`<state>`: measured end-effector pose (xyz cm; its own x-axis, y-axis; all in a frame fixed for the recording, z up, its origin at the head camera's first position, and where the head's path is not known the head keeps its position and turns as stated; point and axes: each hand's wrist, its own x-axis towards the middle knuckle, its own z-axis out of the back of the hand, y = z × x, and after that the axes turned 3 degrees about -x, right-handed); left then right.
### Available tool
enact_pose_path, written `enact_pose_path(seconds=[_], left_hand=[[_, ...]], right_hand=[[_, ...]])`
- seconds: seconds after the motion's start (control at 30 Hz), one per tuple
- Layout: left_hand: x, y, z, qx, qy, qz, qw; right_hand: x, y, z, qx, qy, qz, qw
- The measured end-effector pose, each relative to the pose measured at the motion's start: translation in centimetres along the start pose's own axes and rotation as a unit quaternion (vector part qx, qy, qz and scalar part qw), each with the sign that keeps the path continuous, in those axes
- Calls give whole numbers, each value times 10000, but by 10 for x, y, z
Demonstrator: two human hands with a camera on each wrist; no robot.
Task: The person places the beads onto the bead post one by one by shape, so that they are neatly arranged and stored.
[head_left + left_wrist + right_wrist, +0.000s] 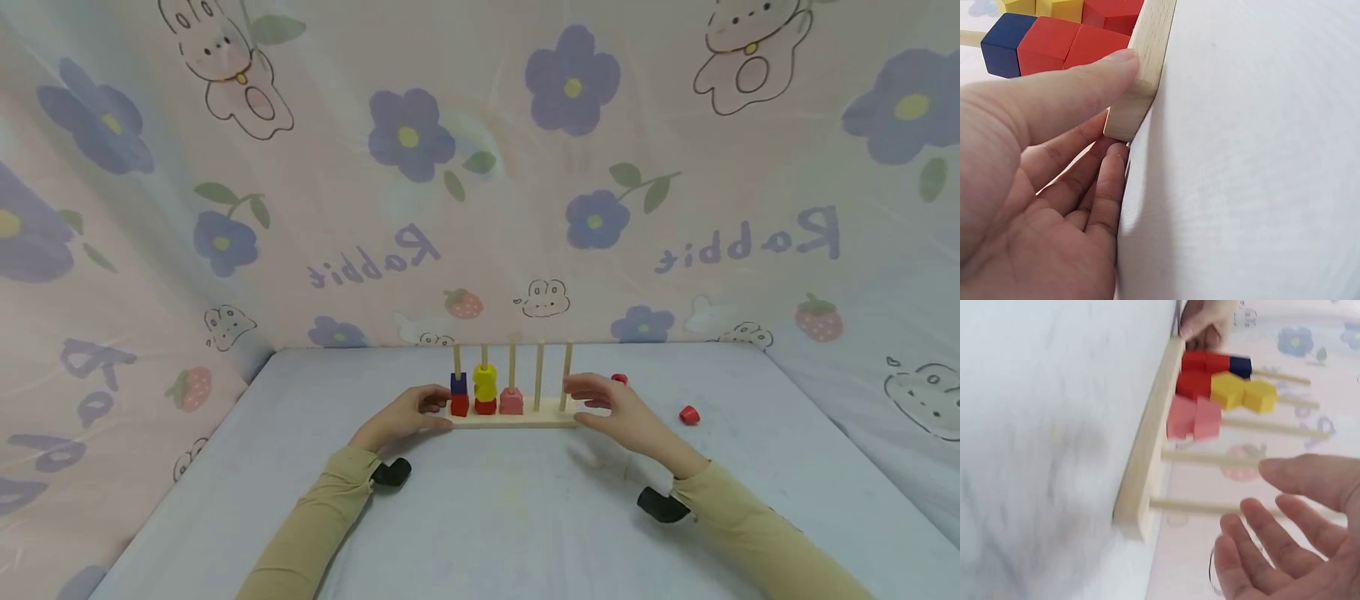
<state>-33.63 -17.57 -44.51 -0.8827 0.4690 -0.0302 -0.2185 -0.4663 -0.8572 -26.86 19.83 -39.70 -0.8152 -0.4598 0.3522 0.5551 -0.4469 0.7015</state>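
Note:
A wooden peg stacker [513, 422] stands on the table with five upright pegs. Its leftmost peg carries red blocks [1049, 44] under a navy block [1007, 47]. Yellow blocks [1229, 390] sit over red on the second peg, and pink blocks [1207, 419] on the third. The two rightmost pegs are bare. My left hand [408, 412] grips the base's left end, thumb on the front edge and fingers curled around the end. Beside the rightmost peg, my right hand [611, 408] holds nothing, its fingers relaxed and slightly bent in the right wrist view.
Two red blocks lie to the right of the stacker, one red block [689, 415] nearer and another red block [619, 378] partly hidden behind the right hand. A patterned curtain [487, 192] hangs behind the white-covered table [480, 517].

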Motion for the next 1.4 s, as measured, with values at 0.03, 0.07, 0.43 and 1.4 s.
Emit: enact_pose_path(seconds=[0.03,0.07,0.43,1.4], left_hand=[[0,1,0,3,-4,-11,10000],[0,1,-1,-6,-8,-11,10000],[1,3,-1,-39,-42,17,10000],[0,4,-2,-67,-91,27,9999]], right_hand=[[-4,-2,6,-72,12,19,10000],[-7,-5,13,-133,24,38,9999],[-43,-36,71,-792,-182,-329,9962],[-73,-90,104,-1464,201,-1140,9824]])
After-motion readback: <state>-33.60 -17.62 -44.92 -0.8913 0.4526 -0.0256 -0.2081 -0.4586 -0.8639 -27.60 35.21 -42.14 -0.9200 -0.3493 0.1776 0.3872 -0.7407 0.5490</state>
